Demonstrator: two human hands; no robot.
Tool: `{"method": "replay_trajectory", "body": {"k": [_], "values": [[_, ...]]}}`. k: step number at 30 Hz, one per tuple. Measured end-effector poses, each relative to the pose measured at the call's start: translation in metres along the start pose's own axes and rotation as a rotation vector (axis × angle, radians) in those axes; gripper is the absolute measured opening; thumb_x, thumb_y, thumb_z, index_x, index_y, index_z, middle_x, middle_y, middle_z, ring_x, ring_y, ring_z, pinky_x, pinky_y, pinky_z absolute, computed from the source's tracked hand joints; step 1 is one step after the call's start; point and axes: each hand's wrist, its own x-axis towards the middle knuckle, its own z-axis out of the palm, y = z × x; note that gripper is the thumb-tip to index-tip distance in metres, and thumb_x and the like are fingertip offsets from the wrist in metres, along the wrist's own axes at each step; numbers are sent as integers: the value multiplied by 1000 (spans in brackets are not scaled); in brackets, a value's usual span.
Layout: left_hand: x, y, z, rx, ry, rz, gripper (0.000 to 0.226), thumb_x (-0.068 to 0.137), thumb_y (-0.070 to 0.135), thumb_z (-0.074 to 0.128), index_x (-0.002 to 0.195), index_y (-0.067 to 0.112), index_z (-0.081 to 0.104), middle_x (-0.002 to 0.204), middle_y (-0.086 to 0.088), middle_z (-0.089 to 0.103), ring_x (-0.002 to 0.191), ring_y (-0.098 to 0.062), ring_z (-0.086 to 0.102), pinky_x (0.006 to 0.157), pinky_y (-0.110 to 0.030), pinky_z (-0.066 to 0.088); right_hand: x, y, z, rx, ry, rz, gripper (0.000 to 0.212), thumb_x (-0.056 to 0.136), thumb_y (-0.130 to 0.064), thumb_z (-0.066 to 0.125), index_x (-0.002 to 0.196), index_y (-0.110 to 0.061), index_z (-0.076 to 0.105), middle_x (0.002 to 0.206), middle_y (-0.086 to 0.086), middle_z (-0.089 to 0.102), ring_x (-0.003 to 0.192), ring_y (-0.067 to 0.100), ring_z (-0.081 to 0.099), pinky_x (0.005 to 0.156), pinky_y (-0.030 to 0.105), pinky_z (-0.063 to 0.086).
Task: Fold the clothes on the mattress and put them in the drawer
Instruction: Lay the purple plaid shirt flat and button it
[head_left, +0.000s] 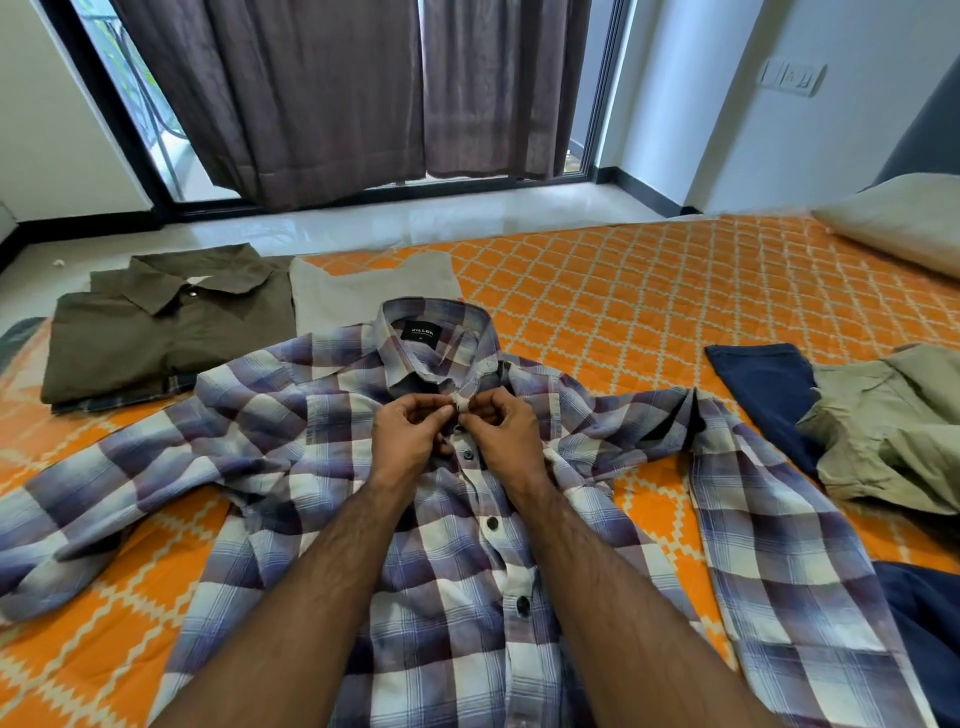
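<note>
A blue and white plaid shirt (291, 441) lies face up on the orange patterned mattress (649, 301), sleeves spread to both sides. My left hand (408, 439) and my right hand (501, 434) pinch the shirt's button placket just below the collar, fingertips almost touching. A folded olive shirt (166, 332) sits at the far left on top of another folded garment. A beige garment (353, 296) lies flat beside it. At the right lie a dark blue garment (763, 389) and a crumpled khaki garment (893, 431). No drawer is in view.
A beige pillow (904, 218) rests at the mattress's far right. More dark blue cloth (930, 634) lies at the lower right. Beyond the mattress are a pale tiled floor (415, 223), dark curtains (363, 88) and a glass door.
</note>
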Motion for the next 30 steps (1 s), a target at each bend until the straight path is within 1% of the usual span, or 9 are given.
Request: {"method": "replay_trajectory", "body": {"k": [4,8,17,19,22,23,25,27,30], "values": [[0,-1,1,21,11,19,6,91,4,71,97,4,71,78,-18,73,45,-19,58,46,-30,54,0,3,3,-29,26,-17,11,88,-12,75,99,-11,75,88,-1,75,83,11,72,78,30,61],[-3,0,2,13,21,30,5,91,4,71,96,4,70,78,-18,73,45,-19,58,44,-30,54,0,3,3,-48,32,-17,12,88,-12,76,100,-11,76,90,0,75,84,12,72,79,34,62],[-5,-2,5,33,94,57,5,89,9,74,94,8,72,76,-11,75,44,-17,60,45,-29,53,1,3,-2,67,-44,15,11,88,-12,76,99,-10,79,89,0,78,87,14,75,86,41,62],[-5,-2,4,34,92,51,7,89,10,75,95,9,73,76,-10,75,45,-17,61,46,-30,53,0,1,-4,98,-57,20,11,89,-11,74,98,-10,79,89,1,78,87,16,75,86,40,62],[-4,-2,3,11,78,43,9,88,10,76,96,8,74,77,-12,75,45,-18,61,49,-31,53,0,-3,-8,146,-71,51,12,93,-12,69,93,-7,79,84,5,78,80,16,74,81,36,60],[-4,-3,2,7,70,41,9,87,9,76,96,8,74,78,-14,75,45,-18,60,50,-31,53,0,-3,-10,153,-77,54,11,93,-12,70,92,-7,79,83,6,78,80,17,74,81,37,60],[-5,-3,0,0,48,35,9,87,10,77,96,8,75,79,-20,74,47,-19,60,52,-32,53,0,-4,-11,153,-93,48,7,88,-14,76,90,-8,79,83,6,78,82,22,76,84,43,61],[-7,-1,-1,-26,32,30,13,87,12,77,98,5,76,76,-23,71,48,-21,59,51,-31,53,-1,-4,-10,132,-92,48,10,83,-18,82,89,-10,79,82,5,78,81,24,76,84,49,62],[-12,3,-2,-35,32,49,18,89,18,75,94,1,74,61,-15,62,43,-18,56,43,-27,50,-2,-4,-8,86,-85,48,16,79,-22,87,89,-14,78,82,3,78,82,21,76,83,49,62]]}}
